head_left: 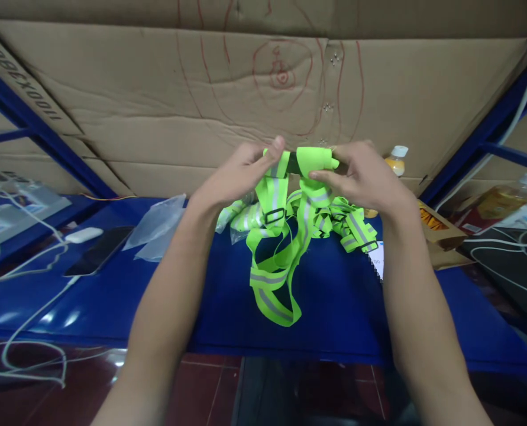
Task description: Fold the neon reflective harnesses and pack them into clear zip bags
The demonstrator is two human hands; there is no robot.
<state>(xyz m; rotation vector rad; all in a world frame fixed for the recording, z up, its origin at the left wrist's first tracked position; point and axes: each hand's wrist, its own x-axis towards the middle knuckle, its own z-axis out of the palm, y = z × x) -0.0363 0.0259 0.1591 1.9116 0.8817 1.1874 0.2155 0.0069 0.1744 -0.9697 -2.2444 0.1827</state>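
Between my two hands hangs a neon yellow-green reflective strap harness point(270, 277) with grey stripes. My left hand point(245, 171) pinches its upper left end, thumb on top, above a black slide buckle point(275, 215). At the upper right end, my right hand point(354, 174) grips a folded part of the band with thumb and fingers. A short dark strip point(293, 163) spans the gap between the two ends. The lower loops dangle over the blue shelf point(334, 313). Behind them lie more reflective straps point(354, 228), some bunched loose and some in clear plastic point(245, 219).
Clear plastic bags point(154, 228), a phone point(99, 251) on a cable and a white earbud case point(84, 235) lie to the left. On the right are a small bottle point(397, 160), a cardboard box point(440, 236) and a larger bottle point(503, 204). Cardboard point(157, 89) closes the back.
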